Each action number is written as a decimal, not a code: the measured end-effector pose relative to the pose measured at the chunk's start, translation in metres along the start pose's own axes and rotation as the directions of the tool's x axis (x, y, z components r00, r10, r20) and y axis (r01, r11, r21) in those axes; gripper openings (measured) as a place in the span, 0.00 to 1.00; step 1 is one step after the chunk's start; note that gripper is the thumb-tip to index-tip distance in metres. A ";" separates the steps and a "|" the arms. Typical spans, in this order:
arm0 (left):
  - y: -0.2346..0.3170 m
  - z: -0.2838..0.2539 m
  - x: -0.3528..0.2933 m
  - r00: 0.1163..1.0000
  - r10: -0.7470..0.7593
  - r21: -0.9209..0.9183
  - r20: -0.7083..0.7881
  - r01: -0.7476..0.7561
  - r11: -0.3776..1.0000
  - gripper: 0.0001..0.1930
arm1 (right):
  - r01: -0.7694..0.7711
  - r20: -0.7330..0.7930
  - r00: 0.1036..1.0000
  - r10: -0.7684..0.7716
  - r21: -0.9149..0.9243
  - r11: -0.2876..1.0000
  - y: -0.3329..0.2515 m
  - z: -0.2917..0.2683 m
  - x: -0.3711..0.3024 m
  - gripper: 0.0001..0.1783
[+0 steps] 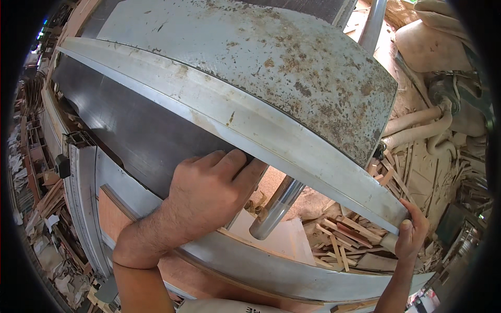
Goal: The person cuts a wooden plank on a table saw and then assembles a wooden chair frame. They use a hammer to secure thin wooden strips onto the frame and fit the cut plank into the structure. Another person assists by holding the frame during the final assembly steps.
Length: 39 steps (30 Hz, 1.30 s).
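A long pale metal fence point(245, 122) runs slantwise above the dark saw table point(135, 125). Behind it sits a grey-blue metal body point(292, 68) with chipped, rusty paint. My right hand point(412, 229) grips the fence's right end, thumb on the near side. Below the fence's middle, my left hand point(214, 180) is curled at the table's right edge. Its fingertips are hidden under the fence, so what they hold does not show. A round steel bar point(276, 208) sticks out just to the right of that hand.
Closer to me, a metal rail point(250, 255) crosses below my left forearm. Wood offcuts point(349, 235) lie heaped on the floor at the right. Dusty hoses point(417, 125) and a pale sack point(433, 44) are farther back. Scraps point(52, 208) clutter the left side.
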<state>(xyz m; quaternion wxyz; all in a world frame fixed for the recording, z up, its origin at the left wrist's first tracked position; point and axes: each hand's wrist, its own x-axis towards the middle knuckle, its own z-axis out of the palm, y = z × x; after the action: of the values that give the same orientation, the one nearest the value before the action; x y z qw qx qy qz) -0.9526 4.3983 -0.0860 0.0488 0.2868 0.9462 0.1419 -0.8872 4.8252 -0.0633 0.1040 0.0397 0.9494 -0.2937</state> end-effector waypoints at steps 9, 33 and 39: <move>0.000 0.002 0.001 1.000 0.007 0.024 -0.020 -0.006 1.000 0.19 | 0.017 0.003 1.000 -0.017 -0.056 0.998 -0.004 -0.001 0.003 0.44; 0.001 0.006 0.001 0.999 -0.013 0.003 -0.044 0.013 1.000 0.17 | 0.006 -0.009 1.000 -0.007 -0.047 0.999 -0.003 0.000 0.002 0.45; 0.001 0.005 0.001 0.999 -0.022 0.007 -0.043 0.023 1.000 0.17 | 0.011 -0.002 1.000 -0.011 -0.054 0.999 -0.004 0.000 0.003 0.44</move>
<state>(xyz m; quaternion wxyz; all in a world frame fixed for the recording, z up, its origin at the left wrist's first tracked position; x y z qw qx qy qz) -0.9522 4.4012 -0.0900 0.0290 0.2731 0.9507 0.1441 -0.8908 4.8221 -0.0614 0.1025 0.0320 0.9572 -0.2686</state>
